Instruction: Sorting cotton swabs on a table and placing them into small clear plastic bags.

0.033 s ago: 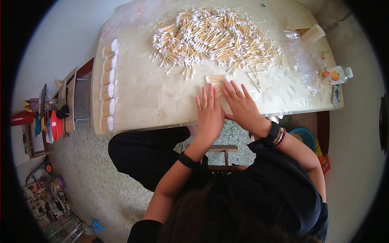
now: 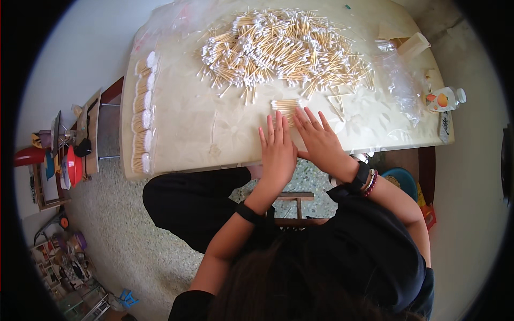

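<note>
The lower part of the small row of cotton swabs [image 2: 285, 104] is hidden by fingertips, so its near end and full count cannot be told; the right hand's fingers also cover some of its 3 o'clock side. The visible sticks lie side by side, long axes running from 9 to 3 o'clock, white tips at both ends. The row sits on the bench [image 2: 214, 120], just below the large loose pile [image 2: 284, 48] at 12 o'clock, where swabs point every way. Both hands are flat with fingers extended and somewhat spread — the left hand [image 2: 277, 158] toward 12 o'clock, the right hand [image 2: 325, 148] toward 11. Whether the thumbs press together is hard to make out. Swab bundles [image 2: 142, 120] line the bench at 9 o'clock; crumpled clear plastic [image 2: 399, 80] and a bottle [image 2: 444, 100] lie around 3 o'clock.
</note>
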Demonstrator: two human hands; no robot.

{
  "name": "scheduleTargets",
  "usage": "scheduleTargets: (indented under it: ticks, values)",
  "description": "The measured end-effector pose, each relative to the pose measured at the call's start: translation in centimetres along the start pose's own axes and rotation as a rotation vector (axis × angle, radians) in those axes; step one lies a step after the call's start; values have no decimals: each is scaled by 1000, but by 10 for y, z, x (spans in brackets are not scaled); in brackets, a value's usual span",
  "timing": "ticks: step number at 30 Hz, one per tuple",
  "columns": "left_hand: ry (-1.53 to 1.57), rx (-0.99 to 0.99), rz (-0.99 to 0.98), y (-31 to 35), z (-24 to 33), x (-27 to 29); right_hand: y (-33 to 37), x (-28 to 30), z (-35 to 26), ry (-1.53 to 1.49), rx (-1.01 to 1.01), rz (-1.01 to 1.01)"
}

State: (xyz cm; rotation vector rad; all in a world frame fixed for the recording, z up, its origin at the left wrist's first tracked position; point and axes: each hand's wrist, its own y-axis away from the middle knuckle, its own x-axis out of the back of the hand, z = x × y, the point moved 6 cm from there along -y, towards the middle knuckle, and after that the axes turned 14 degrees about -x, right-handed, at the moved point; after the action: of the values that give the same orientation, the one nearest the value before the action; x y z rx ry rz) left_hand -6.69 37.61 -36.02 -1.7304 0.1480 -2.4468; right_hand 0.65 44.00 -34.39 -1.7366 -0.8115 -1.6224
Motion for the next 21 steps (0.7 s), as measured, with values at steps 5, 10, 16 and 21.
scheduleTargets:
  ticks: [5, 10, 16, 21]
  values:
    - [50, 28, -22, 7, 7, 0, 8, 5, -3, 26, 30, -66]
    - [59, -5, -36, 14, 9, 1, 16, 15, -9, 74, 48, -136]
    - [36, -20, -71, 17, 5, 0, 23, 18, -16, 84, 72, -200]
    - [74, -74, -38, 12, -3, 10, 24, 13, -16, 62, 82, -234]
